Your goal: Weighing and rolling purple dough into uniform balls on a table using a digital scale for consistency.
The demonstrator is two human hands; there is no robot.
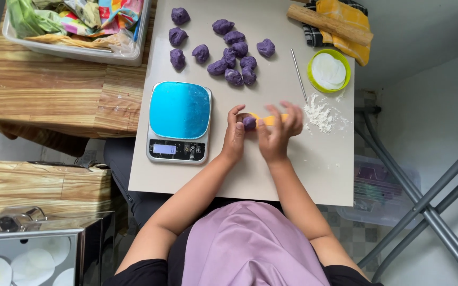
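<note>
Just left of your left hand sits the kitchen scale (179,122), its blue plate bare. Nothing is being weighed at this moment, so any weighing looks paused or done.

Your left hand (235,139) is curled around a small purple dough piece (249,122), pinching it between thumb and fingers just above the worktop (271,175). Your right hand (278,132) is half closed right beside it, fingers bent over a yellow tool (265,119) that touches the dough. I cannot tell exactly how firmly you grip the tool, since the fingers are blurred.

Beyond both hands, further from you, about 12 purple dough lumps (229,53) lie in a loose cluster. They look roughly portioned but uneven, so I judge the portioning mostly done and the shaping barely begun: only the 1 piece in your hands is being worked.

To the right of your right hand, a patch of white flour (320,114) dusts the worktop. Past it lie a thin metal skewer (299,75), a green bowl (328,71) with white contents, and a wooden rolling pin (328,24) on a yellow cloth (345,26), none in use.
</note>
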